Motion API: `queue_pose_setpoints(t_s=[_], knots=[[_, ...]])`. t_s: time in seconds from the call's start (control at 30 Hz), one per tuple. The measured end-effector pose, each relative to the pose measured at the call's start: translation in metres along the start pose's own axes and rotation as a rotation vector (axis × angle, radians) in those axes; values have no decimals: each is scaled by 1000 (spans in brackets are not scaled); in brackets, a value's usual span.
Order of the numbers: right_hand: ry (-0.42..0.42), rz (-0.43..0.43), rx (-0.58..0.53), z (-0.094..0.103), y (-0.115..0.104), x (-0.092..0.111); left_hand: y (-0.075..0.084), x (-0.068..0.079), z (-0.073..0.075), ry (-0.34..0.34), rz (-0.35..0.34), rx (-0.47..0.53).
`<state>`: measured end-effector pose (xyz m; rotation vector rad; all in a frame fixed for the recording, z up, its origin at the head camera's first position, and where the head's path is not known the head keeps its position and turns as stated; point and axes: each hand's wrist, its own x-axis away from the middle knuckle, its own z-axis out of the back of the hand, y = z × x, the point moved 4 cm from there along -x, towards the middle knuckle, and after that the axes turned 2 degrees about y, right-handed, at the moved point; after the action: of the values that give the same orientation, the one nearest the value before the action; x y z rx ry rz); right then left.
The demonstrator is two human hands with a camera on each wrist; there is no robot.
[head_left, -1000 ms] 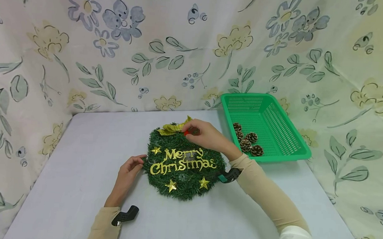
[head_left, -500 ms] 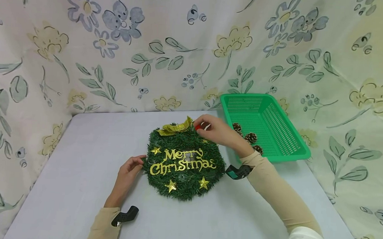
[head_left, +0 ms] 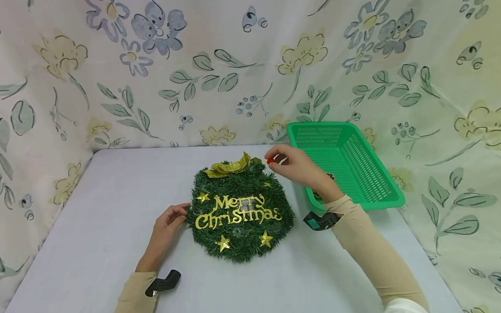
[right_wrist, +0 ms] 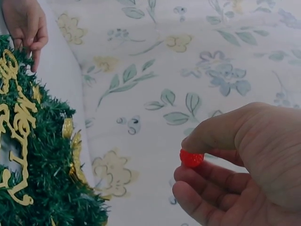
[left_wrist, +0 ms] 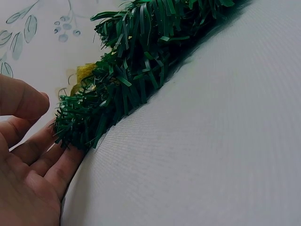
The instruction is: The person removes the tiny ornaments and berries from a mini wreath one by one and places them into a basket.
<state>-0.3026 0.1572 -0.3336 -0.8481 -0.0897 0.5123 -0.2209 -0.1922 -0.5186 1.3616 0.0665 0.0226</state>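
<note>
A green tinsel wreath [head_left: 284, 200] lies on the table, with gold "Merry Christmas" lettering [head_left: 221, 203], several gold stars [head_left: 265, 239] and a gold bow [head_left: 229, 168] at its top. My left hand [head_left: 169, 223] rests at the wreath's left edge. In the left wrist view its fingers [left_wrist: 66, 169] touch the tinsel from below, while the thumb [left_wrist: 28, 101] stays apart. Beyond the upper right of the wreath, my right hand [head_left: 298, 168] pinches a small red berry-like ball [right_wrist: 192, 157] between thumb and fingertips, clear of the tinsel.
A green plastic basket [head_left: 388, 181] stands at the back right, partly behind my right forearm. Pinecones [head_left: 330, 176] inside it are mostly hidden by the hand. White cloth covers the table [head_left: 117, 225], and a floral curtain [head_left: 222, 29] hangs behind.
My right hand has moved right and back from the top of the wreath towards the basket, still pinching the red ball. The left hand and wreath have stayed in place.
</note>
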Motion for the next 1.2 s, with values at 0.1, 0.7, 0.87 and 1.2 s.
queue_pose_setpoints(t_s=[0.1, 0.7, 0.87, 1.2], knots=[[11, -13, 0, 3, 3, -1, 0, 1, 0, -7, 0, 3], [50, -78, -1, 18, 15, 2, 1, 1, 0, 12, -23, 4], [68, -85, 9, 23, 19, 4, 1, 0, -1, 5, -8, 21], [105, -117, 31, 32, 27, 8, 0, -1, 0, 0, -2, -3]])
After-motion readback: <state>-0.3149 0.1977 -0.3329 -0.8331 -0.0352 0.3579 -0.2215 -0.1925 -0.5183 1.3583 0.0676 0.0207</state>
